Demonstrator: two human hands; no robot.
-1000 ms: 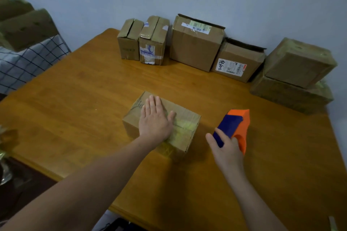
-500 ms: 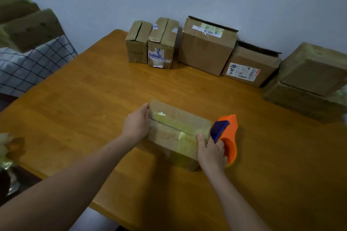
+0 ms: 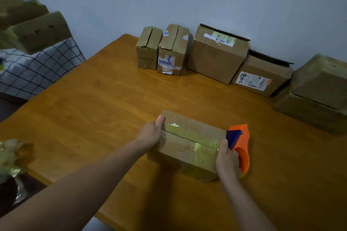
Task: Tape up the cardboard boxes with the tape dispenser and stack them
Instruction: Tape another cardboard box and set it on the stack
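On the table (image 3: 93, 108), left hand (image 3: 150, 133) and right hand (image 3: 227, 163) grip the box (image 3: 185, 145) between them.

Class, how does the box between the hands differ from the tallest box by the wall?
The held box has yellowish tape along its top seam; the tall box has a flap sticking up. The left hand and right hand grip the held box; the tall box stands untouched. Both are brown cardboard.
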